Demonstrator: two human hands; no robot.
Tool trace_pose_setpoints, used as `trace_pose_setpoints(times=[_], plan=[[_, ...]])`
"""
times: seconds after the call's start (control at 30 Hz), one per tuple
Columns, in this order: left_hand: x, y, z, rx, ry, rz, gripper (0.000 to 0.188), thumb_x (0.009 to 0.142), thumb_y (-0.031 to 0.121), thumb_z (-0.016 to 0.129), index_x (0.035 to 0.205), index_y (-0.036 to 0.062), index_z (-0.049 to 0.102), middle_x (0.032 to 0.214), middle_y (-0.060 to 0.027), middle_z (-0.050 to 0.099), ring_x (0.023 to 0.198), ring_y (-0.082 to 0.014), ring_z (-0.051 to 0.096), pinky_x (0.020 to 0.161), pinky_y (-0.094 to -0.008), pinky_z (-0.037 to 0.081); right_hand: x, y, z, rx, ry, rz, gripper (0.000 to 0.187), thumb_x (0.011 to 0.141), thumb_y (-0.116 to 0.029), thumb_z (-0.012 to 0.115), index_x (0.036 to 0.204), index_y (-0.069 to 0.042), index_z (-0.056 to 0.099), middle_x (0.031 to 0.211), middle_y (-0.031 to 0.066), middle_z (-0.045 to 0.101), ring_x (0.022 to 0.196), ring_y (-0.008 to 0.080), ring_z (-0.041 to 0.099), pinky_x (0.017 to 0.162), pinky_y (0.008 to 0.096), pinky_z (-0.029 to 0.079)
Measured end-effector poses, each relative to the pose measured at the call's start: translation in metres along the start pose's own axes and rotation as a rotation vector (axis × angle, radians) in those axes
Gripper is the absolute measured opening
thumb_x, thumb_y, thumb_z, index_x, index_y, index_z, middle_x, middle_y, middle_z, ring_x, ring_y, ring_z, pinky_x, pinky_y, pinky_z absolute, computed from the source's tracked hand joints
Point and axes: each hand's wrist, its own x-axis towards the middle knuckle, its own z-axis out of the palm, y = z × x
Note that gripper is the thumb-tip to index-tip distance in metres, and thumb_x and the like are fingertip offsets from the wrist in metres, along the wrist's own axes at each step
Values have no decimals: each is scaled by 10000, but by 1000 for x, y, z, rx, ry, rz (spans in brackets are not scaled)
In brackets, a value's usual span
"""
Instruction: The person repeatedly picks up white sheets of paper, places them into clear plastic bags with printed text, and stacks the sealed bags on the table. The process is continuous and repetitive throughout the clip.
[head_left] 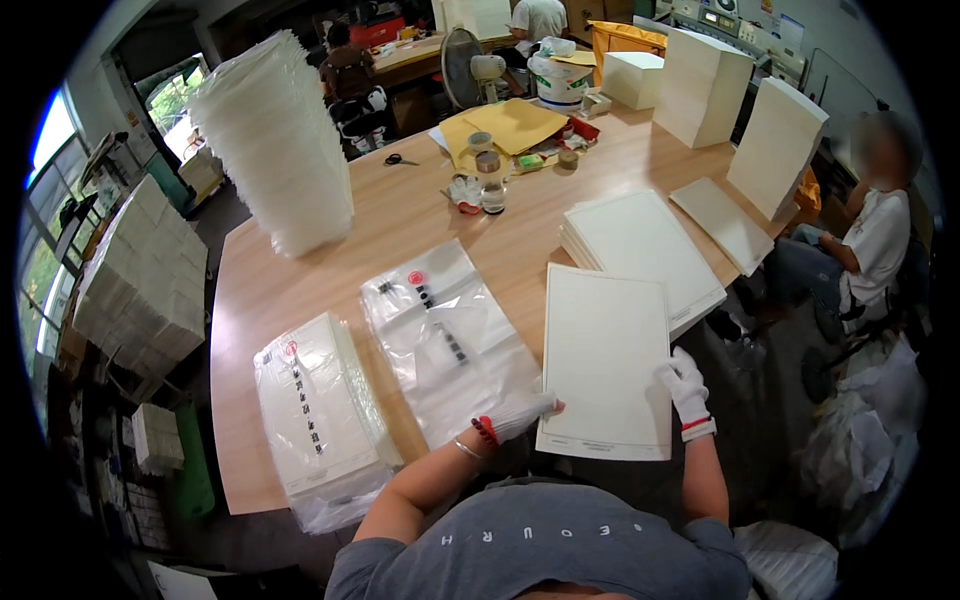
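Observation:
A cream paper sheet (606, 365), perhaps several together, is held upright-on before me at the table's near edge. My left hand (520, 414), in a white glove with bare fingertips showing, grips its lower left edge. At the right edge, my gloved right hand (686, 386) closes on the paper, thumb side toward it. Left of the sheet lies a flat pile of clear plastic bags (450, 345) with dark print and a red mark. Farther left is a stack of bagged paper (318, 405). Behind the held sheet sits a thick paper stack (640, 235).
A tall stack of bagged paper (275, 150) stands at the far left of the wooden table (245, 290). Scissors (400, 160), tape rolls (486, 162) and yellow envelopes (510, 125) lie farther back. Paper blocks (778, 145) stand right; a seated person (870, 250) is beyond them.

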Motion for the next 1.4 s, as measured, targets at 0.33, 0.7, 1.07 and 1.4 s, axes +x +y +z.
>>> trace_pose_setpoints(times=[0.33, 0.7, 1.07, 1.4], plan=[[-54, -3, 18, 1041, 263, 402, 857, 637, 289, 669, 1334, -27, 283, 1370, -315, 205, 1240, -544, 197, 1033, -574, 172, -31, -36, 168, 80, 99, -64, 194, 798, -158, 636, 886, 5, 577, 945, 151, 595, 829, 185, 572, 708, 319, 463], [-35, 8, -143, 645, 700, 436, 519, 740, 143, 602, 1225, 31, 456, 991, -166, 589, 876, -269, 589, 732, -370, 479, -22, -54, 187, -859, -440, -415, 250, 750, -151, 595, 994, -96, 595, 968, 129, 589, 802, 308, 597, 672, 374, 488], [9, -81, -101, 1062, 660, 642, 348, 773, 81, 526, 1120, 66, 503, 1016, -152, 514, 934, -333, 530, 850, -409, 442, 77, 17, 254, -751, 144, -243, 421, 825, -175, 549, 1204, -65, 404, 1164, 210, 520, 1047, 370, 518, 853, 437, 417], [-28, -135, -165, 436, 1112, 284, 417, 779, 31, 521, 1179, 63, 408, 1088, -147, 500, 774, -292, 574, 688, -378, 471, 94, 32, 221, -826, -470, -194, 647, 889, -288, 427, 1405, -114, 77, 905, 276, 595, 832, 428, 588, 705, 509, 443]])
